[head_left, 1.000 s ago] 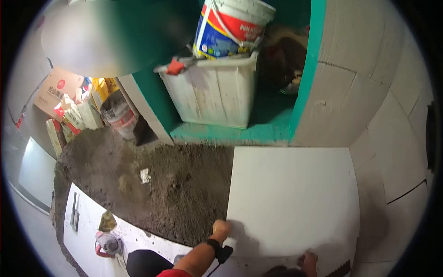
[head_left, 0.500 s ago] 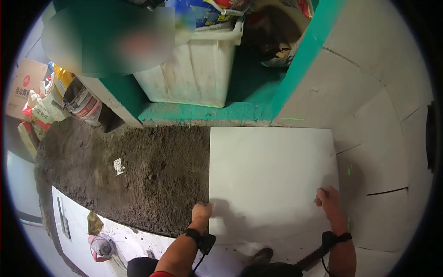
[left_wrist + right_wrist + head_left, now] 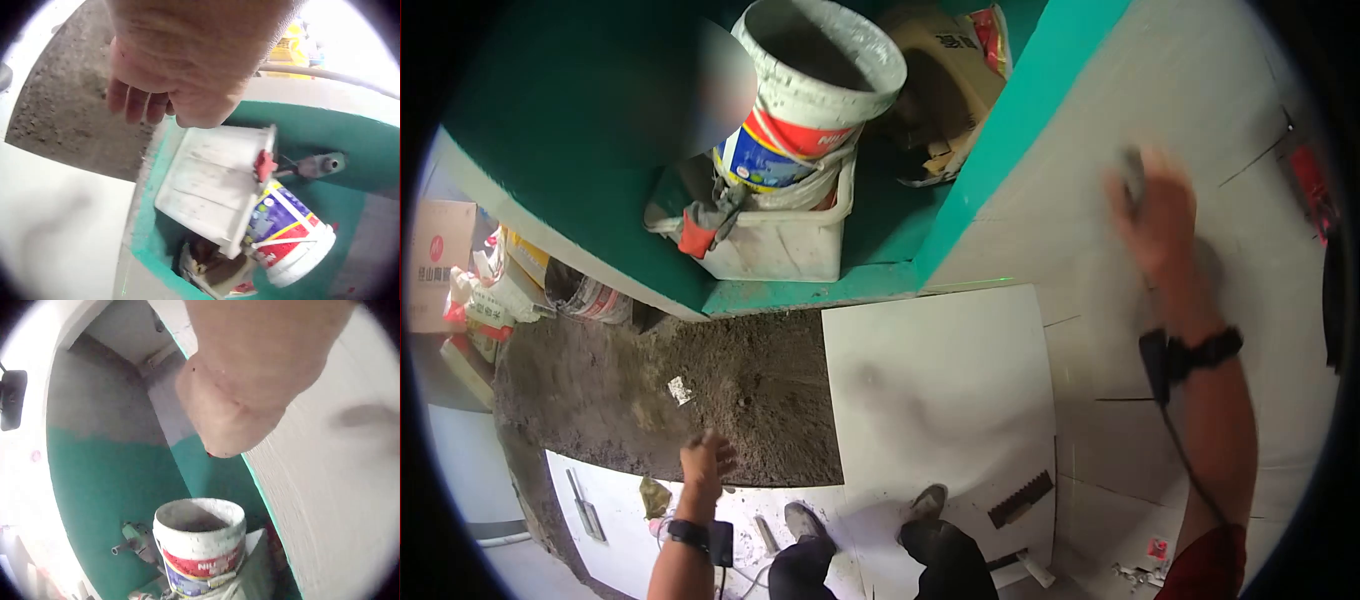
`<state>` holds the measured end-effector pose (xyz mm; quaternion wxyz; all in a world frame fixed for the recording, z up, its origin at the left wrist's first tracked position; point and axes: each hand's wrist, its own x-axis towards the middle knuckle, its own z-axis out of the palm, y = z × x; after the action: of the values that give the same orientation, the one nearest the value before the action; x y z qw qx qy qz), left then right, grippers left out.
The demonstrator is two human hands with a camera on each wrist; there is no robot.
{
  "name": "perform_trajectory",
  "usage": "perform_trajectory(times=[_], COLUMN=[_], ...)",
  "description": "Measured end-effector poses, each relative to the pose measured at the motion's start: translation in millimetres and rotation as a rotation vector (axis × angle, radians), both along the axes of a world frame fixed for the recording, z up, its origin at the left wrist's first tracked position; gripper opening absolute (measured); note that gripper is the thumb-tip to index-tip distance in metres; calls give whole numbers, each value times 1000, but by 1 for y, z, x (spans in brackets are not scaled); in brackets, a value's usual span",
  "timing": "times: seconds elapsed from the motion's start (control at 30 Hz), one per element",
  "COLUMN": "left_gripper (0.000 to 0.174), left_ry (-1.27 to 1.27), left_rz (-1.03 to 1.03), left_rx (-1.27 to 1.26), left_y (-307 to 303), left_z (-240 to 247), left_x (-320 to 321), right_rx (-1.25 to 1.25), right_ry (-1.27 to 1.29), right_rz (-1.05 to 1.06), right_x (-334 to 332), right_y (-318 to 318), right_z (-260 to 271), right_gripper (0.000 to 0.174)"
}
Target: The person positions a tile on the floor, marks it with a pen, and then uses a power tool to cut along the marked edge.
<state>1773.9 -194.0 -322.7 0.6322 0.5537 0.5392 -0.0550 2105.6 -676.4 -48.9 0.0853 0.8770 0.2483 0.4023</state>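
My left hand (image 3: pixel 707 462) hovers over the bed of dark mortar (image 3: pixel 750 400), left of a large white tile (image 3: pixel 940 370). Its fingers hang loosely bent in the left wrist view, with nothing visible in them. Raised at the right, my right hand (image 3: pixel 1160 210) is in front of the pale wall (image 3: pixel 1040 190) and blurred by motion. A dark patch shows between its thumb and fingers; I cannot tell whether it is a held thing. In the right wrist view the fingers are hidden behind the heel of the hand. Neither hand overlaps the tile in the head view.
A green recess (image 3: pixel 880 280) holds a white bin (image 3: pixel 770 250), with a paint bucket (image 3: pixel 820 100) on top and a red-grey glove (image 3: pixel 705 225) at its rim. A notched trowel (image 3: pixel 1020 500) lies near my feet (image 3: pixel 925 505). Bags and a cardboard box (image 3: pixel 440 265) stand at left.
Both hands have left the tile's side edges. The left moved left over the mortar; the right rose toward the wall. The head view has shifted, and both feet now show.
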Motion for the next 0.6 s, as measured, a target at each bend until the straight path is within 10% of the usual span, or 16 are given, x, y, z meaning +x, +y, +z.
perform_trajectory(times=[0.23,0.53,0.6], left_gripper=[42,91,106], left_ry=[-270,-653,-388], left_rz=[-158,-510,-286], left_rx=[26,-161,-134], left_y=[-27,-32,-56], left_z=[180,203,236], left_x=[154,330,385], right_rx=[-204,-409,-442], right_ry=[-344,-530,-407], right_rz=[329,396,322], right_x=[88,136,138], right_y=[75,95,84], right_z=[187,205,208], right_gripper=[28,9,13])
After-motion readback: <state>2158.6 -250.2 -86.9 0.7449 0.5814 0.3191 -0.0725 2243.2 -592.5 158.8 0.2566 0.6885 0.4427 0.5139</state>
